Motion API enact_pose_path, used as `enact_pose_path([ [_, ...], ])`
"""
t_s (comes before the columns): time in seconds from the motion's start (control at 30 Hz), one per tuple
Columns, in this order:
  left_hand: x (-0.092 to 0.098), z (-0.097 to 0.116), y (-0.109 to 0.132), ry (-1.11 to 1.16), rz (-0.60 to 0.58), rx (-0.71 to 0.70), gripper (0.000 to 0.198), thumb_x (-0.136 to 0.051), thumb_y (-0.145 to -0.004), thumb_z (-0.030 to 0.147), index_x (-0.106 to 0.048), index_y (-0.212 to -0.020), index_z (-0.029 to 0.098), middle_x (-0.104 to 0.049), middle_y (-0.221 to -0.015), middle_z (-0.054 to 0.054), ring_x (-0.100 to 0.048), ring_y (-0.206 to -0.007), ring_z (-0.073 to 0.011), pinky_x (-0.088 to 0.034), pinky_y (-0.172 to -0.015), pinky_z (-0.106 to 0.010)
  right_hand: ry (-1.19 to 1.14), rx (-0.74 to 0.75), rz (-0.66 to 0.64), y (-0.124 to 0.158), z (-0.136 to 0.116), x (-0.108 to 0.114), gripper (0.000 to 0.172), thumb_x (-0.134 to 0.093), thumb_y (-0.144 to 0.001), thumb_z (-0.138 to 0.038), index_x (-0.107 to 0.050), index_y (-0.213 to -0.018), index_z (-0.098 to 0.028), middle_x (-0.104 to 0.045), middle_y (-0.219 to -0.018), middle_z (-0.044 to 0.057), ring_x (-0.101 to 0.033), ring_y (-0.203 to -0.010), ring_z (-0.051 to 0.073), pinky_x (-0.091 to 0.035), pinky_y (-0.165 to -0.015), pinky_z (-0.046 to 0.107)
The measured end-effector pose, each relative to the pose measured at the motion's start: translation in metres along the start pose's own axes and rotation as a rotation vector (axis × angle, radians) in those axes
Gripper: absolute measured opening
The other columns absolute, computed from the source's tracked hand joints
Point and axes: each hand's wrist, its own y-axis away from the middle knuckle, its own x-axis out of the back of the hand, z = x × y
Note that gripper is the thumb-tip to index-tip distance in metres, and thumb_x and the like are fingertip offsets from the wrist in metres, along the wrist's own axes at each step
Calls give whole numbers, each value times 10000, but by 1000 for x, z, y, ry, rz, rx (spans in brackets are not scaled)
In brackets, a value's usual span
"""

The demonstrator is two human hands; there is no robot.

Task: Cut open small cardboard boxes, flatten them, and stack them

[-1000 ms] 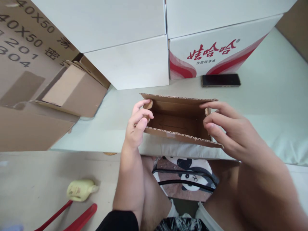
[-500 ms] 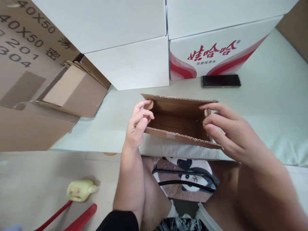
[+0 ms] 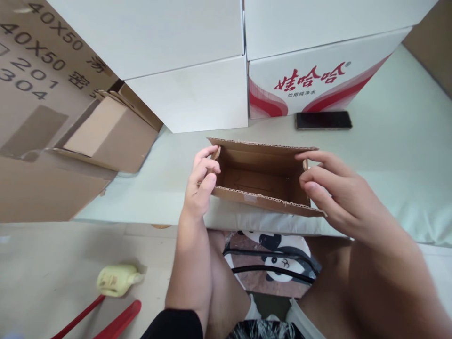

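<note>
An open brown cardboard box rests on the pale green cover near the front edge, its inside showing nothing but cardboard and a small bright speck. My left hand is closed on the box's left end, fingertips over the small end flap. At the right end, my right hand pinches the other end flap, with the index finger along the top of the far long flap. The long flaps stand up on the near and far sides.
White cartons are stacked behind, one with red lettering. A black phone lies before them. Brown cartons stand at left. On the floor are a yellow bottle and red bars. A panda-print item is between my legs.
Both small end flaps have tilted outward, widening the box's opening slightly. My left fingers moved a little left with their flap; my right hand shifted slightly right.
</note>
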Motion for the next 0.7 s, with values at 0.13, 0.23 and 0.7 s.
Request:
enact_pose_path([
  [0.13,0,-5,2,-20,21,12,424,-500,-956,646,-518,-834,240,-569,-1367,-99,-488,-1404,-328,-415,-1180,-588,2,-4,10,2,1,3,215,-470,-989,-327,-564,-818,-237,-656,-1124,118,-594,-1306,324,-565,-873,434],
  [0.23,0,-9,3,-38,34,3,421,-487,-967,636,-481,-835,236,-539,-1395,-87,-476,-1409,-326,-423,-1167,-581,-6,22,25,1,2,6,235,-489,-980,-417,-557,-849,-233,-635,-1203,145,-592,-1299,345,-567,-884,455],
  [0.7,12,-24,2,-59,-67,-123,729,-701,-696,833,-328,-1020,297,-270,-1630,-134,-309,-1545,-364,-414,-1151,-587,-188,-79,239,2,49,-24,266,-410,-1006,-463,-469,-866,-245,-540,-1519,123,-510,-1427,356,-492,-1021,538],
])
